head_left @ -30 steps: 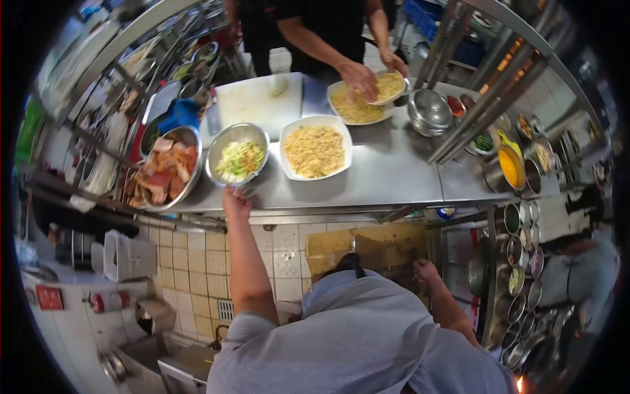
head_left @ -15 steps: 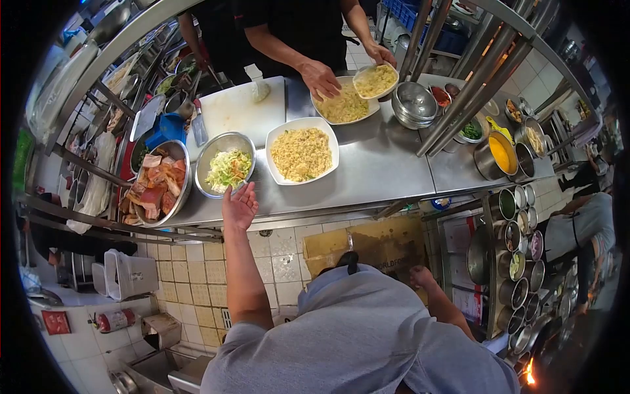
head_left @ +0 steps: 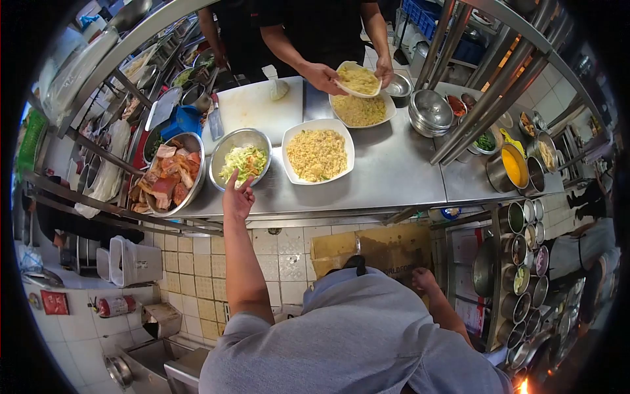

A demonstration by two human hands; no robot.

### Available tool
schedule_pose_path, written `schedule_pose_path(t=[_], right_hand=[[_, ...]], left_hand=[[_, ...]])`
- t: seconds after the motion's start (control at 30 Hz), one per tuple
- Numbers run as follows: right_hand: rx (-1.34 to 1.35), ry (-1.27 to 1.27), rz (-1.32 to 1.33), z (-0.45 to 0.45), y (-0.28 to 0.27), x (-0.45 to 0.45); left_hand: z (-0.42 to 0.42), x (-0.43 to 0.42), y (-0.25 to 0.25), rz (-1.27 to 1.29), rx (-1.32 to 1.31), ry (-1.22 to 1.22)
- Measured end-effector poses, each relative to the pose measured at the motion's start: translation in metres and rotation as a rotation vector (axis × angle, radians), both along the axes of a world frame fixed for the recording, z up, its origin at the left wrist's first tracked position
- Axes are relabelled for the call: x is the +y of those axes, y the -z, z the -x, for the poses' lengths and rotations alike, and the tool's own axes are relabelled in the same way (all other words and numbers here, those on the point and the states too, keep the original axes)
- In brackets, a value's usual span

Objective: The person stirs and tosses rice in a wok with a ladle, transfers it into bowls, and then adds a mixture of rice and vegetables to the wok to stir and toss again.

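Observation:
My left hand [head_left: 239, 199] reaches up to the near rim of a steel bowl [head_left: 214, 164] of shredded vegetables [head_left: 242, 162]. Its palm is turned up and its fingers are apart, holding nothing; whether the fingertips touch the bowl or vegetables I cannot tell. To the right of that bowl stands a square white bowl [head_left: 350, 172] of fried rice [head_left: 317, 155]. On its left is a steel bowl [head_left: 168, 213] of cut reddish meat [head_left: 172, 176]. Down at my right side, my right hand [head_left: 424, 280] is loosely curled, with nothing visible in it.
Across the steel counter [head_left: 387, 177], a co-worker's hands [head_left: 323, 79] tilt a white bowl [head_left: 377, 92] of yellow rice over a larger one. A cutting board [head_left: 252, 111] and cleaver [head_left: 216, 123] lie at left. Metal posts [head_left: 489, 85] rise at right. Cardboard [head_left: 380, 246] lies on the floor.
My left hand has moved forward, its fingers now over the steel bowl's rim. The co-worker has brought the smaller rice bowl over the larger one, with both hands on it. My right hand stays low.

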State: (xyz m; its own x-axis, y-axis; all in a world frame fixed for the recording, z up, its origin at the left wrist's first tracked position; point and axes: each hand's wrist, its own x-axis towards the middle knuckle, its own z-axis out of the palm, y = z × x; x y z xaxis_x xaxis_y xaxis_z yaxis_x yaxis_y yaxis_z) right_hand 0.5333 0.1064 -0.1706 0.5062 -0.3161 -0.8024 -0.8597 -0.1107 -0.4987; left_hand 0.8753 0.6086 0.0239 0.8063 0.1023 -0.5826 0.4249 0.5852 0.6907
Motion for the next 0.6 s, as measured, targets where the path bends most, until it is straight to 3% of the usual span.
schedule_pose_path(t=[0.07, 0.13, 0.23, 0.3, 0.5, 0.6], right_hand=[[0.022, 0.012, -0.027, 0.001, 0.000, 0.000], [0.044, 0.023, -0.052, 0.006, 0.008, -0.005], [0.023, 0.005, -0.076, 0.008, 0.013, -0.004], [0.031, -0.021, -0.058, 0.009, 0.011, -0.005], [0.028, -0.098, -0.036, -0.001, 0.027, -0.014], [0.031, -0.101, -0.001, -0.012, 0.025, -0.011]], left_hand=[[-0.008, 0.027, 0.037, -0.018, -0.045, -0.115], [-0.010, 0.034, 0.046, -0.134, -0.071, -0.346], [-0.012, 0.050, 0.060, -0.297, -0.004, -0.466], [-0.015, 0.058, 0.067, -0.338, 0.094, -0.413], [-0.024, 0.072, 0.091, -0.352, -0.051, -0.227], [-0.010, 0.064, 0.090, -0.271, 0.023, -0.247]])
